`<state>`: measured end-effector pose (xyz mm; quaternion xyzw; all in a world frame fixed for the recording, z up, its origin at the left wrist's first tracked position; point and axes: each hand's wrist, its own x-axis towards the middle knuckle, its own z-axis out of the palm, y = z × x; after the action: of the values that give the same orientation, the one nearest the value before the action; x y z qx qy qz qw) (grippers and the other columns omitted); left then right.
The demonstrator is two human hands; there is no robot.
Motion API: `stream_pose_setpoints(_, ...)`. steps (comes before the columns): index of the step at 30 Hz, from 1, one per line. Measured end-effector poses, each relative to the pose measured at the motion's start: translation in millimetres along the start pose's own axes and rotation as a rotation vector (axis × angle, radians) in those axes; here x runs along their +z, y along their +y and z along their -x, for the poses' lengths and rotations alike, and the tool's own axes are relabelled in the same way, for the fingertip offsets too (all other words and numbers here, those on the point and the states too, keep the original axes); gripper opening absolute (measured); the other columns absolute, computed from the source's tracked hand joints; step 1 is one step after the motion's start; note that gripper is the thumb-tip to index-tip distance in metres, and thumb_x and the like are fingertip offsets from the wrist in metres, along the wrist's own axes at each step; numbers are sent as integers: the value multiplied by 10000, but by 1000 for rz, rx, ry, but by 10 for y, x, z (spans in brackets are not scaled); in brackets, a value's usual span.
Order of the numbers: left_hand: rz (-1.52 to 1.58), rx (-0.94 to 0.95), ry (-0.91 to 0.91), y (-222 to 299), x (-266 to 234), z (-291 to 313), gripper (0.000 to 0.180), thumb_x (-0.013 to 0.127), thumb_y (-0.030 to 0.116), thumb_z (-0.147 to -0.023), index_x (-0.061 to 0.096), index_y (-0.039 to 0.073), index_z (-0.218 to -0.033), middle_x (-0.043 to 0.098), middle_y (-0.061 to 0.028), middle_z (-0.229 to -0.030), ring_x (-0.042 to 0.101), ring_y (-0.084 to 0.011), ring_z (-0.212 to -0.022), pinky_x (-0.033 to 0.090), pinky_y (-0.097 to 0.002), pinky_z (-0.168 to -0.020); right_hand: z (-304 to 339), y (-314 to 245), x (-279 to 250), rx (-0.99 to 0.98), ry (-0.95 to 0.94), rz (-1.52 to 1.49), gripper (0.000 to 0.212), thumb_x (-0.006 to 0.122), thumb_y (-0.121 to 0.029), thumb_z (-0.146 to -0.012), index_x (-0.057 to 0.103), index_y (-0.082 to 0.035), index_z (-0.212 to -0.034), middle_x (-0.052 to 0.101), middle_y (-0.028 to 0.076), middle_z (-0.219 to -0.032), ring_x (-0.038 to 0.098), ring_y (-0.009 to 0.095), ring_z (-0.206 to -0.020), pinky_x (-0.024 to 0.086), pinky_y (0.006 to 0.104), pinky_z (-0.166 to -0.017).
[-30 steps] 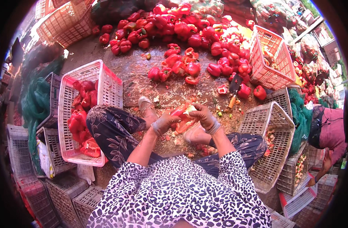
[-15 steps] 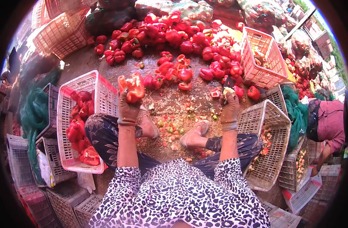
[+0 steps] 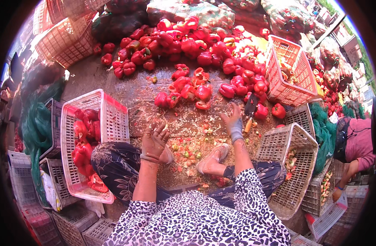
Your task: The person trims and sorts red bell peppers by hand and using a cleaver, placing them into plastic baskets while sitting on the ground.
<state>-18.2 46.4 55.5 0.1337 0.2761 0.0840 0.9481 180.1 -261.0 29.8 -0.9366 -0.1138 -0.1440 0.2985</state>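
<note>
While right hand (image 3: pixel 233 122) hovers, knife (image 3: pixel 250 108) points blade forward.

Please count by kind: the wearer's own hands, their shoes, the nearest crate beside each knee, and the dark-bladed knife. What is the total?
Left hand and right hand: 2 hands
Left shoe and right shoe: 2 shoes
Left crate and right crate: 2 crates
Knife: 1
Total: 7

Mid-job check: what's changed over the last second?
The left hand has let go of the opened pepper and come back toward the body and inward; the right hand has let go of its pale piece and moved inward. Both look empty. Where the pieces landed, I can't tell. Pepper pile and knife stayed put.
</note>
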Motion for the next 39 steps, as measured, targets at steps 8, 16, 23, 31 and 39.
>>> stream_pose_setpoints(8,-210,-4,203,-298,-5,10,407,599,315,-937,489,93,-1261,592,-147,-1128,632,-262,-890,550,-372,-775,-891,-664,1209,-154,-500,518,911,792,-345,-677,337,-237,-1458,324,123,-1503,380,351,-1334,418,512,-1006)
stream_pose_setpoints(16,-225,-103,135,-524,-75,-188,422,561,299,-961,470,105,-1324,596,-137,-1132,628,-243,-905,535,-368,-778,-1177,208,1524,252,-668,-82,768,772,-221,-711,446,-154,-1403,680,136,-1037,666,274,-935,540,380,-819)
stream_pose_setpoints(23,-777,84,128,-478,-1,-137,661,655,232,-915,332,85,-1473,498,-97,-1333,608,-192,-971,515,-294,-770,-673,-334,821,497,-1512,-849,568,700,-240,-818,515,-45,-1318,648,61,-1116,628,136,-938,529,293,-808)
stream_pose_setpoints(31,-628,-149,-241,-441,185,51,603,669,238,-892,412,43,-1401,598,-80,-1216,636,-168,-946,535,-319,-815,-349,-1619,238,273,-1822,-545,573,576,-579,-879,603,-99,-1190,650,52,-1040,614,135,-739,481,299,-564)
stream_pose_setpoints(39,-86,13,-230,-491,141,115,507,631,255,-914,457,9,-1322,584,-145,-1253,606,-292,-1110,501,-437,-950,176,-1500,213,238,-597,-663,637,683,-469,-862,522,19,-1238,649,159,-1081,630,221,-980,512,337,-820)
